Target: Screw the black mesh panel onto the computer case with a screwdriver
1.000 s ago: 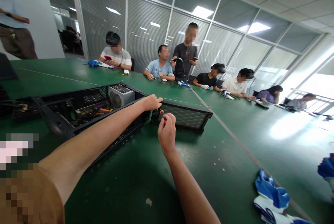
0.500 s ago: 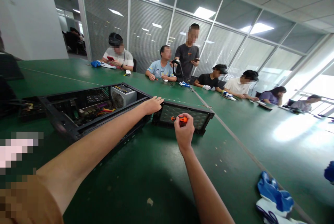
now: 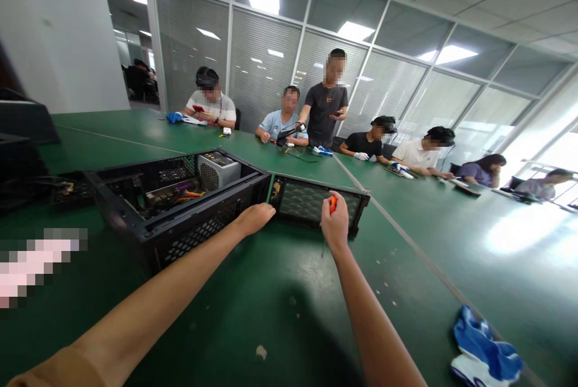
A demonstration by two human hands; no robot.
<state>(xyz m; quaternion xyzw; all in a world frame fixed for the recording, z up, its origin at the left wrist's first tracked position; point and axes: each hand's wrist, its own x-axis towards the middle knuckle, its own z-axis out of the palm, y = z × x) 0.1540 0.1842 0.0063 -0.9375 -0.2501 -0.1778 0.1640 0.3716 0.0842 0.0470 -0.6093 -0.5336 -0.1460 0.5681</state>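
The right hand (image 3: pixel 335 227) is closing in a fist around an orange-handled screwdriver (image 3: pixel 332 204). The tool is standing roughly upright, its long axis running top to bottom: the orange handle end is poking out above the knuckles, and a thin dark shaft is pointing down below the fist toward the green table (image 3: pixel 253 297). Whether the tip is touching the table cannot be told.

Just left of that grip, the left hand (image 3: pixel 255 218) is resting with fingers curled loosely against the near corner of an open black computer case (image 3: pixel 180 206); it is touching the perforated side panel and is not gripping anything. The case is lying on the table with its long axis running left and away from the hands, its open top showing a silver power supply (image 3: pixel 219 169) and coloured wiring (image 3: pixel 180 194) inside.

Directly behind the screwdriver, a black mesh front panel (image 3: pixel 316 203) is lying beside the case's end.

To the right of the grip and nearer the camera, blue-and-white gloves (image 3: pixel 485 354) are lying on the table edge.

Farthest off, beyond the case, several people (image 3: pixel 325 104) are sitting and standing along the table's far side before a glass partition (image 3: pixel 266 68).
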